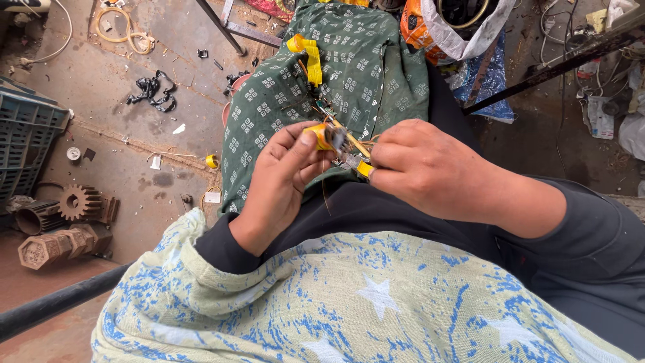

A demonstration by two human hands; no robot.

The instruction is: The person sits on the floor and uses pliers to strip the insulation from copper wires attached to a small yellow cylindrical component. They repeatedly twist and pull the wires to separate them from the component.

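My left hand (285,175) pinches a small yellow-taped bundle of wires (327,136) between thumb and fingers, just above my lap. My right hand (426,168) is closed on a small tool with yellow handles (358,165), its metal tip at the bundle. Thin copper-coloured wires (349,138) run from the bundle up over my green patterned trousers (356,67). A strip of yellow tape (308,57) lies higher on the same leg. Both hands meet close together over my lap.
Rusty gears and metal parts (64,225) lie on the floor at left beside a blue plastic crate (27,138). A yellow tape roll (211,161) and black scraps (153,91) are on the floor. Bags (463,30) and metal bars (557,64) stand at the upper right.
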